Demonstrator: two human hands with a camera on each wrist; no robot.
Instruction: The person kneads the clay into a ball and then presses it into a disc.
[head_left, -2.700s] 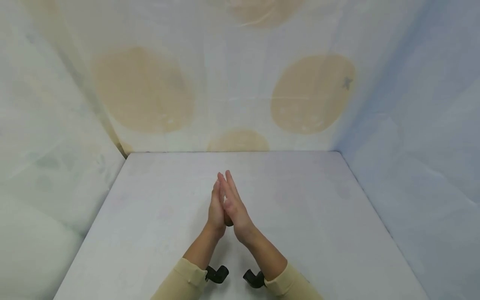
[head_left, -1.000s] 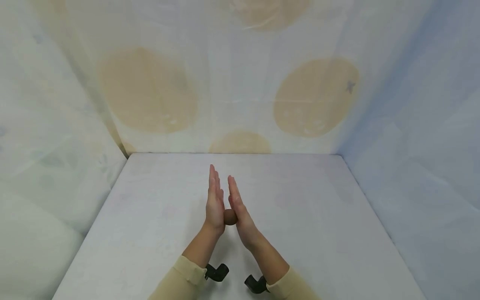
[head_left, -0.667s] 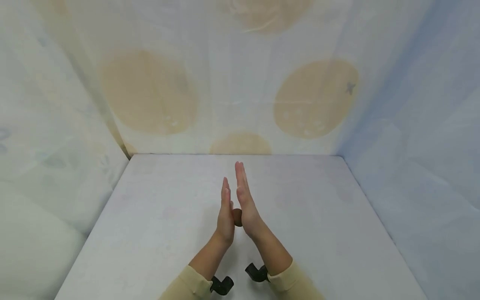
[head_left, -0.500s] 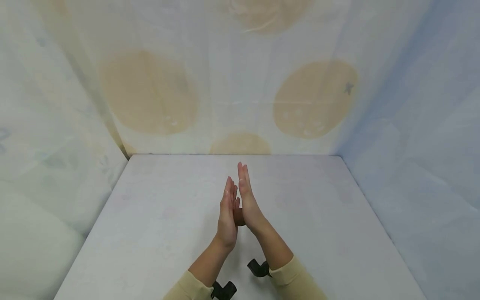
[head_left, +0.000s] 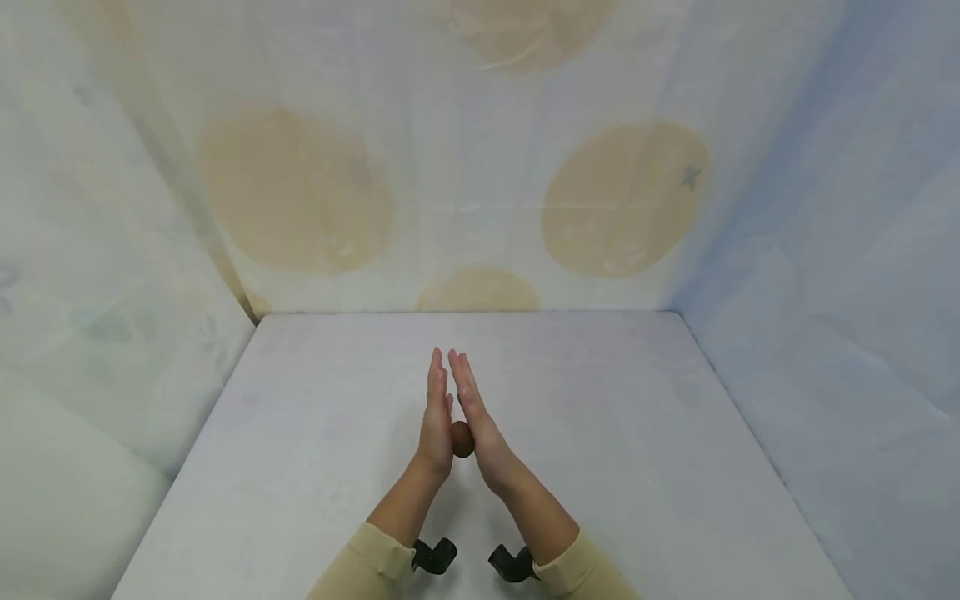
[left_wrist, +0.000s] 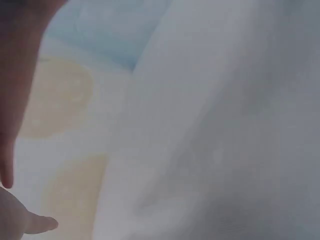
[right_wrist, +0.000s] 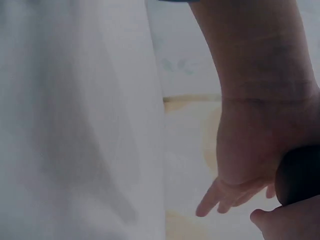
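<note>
The left hand [head_left: 436,425] and the right hand [head_left: 480,429] stand palm to palm above the table, fingers straight and pointing away from the person, with a small round brown ball of what looks like clay or dough [head_left: 462,438] pressed between the heels of the palms. Neither hand curls round it; flat palms alone carry it, the fingertips a little apart. From the right wrist the ball [right_wrist: 299,175] shows as a dark rounded lump against the left palm [right_wrist: 260,150].

It looks light and probably soft enough to take a dent, so I'd guess hard pressure would flatten it, while slack palms could let it drop. Its smooth round shape gives no edge to catch; taking it across its middle, between palms or fingertips, seems the safest hold.

The pale grey-white tabletop [head_left: 615,433] is smooth and matt. Thin draped cloth printed with big tan circles [head_left: 622,200] closes it in at the back, with plain pale cloth on both sides. Beige sleeves [head_left: 367,567] cover the forearms, each with a black camera mount [head_left: 435,554] under it.
</note>
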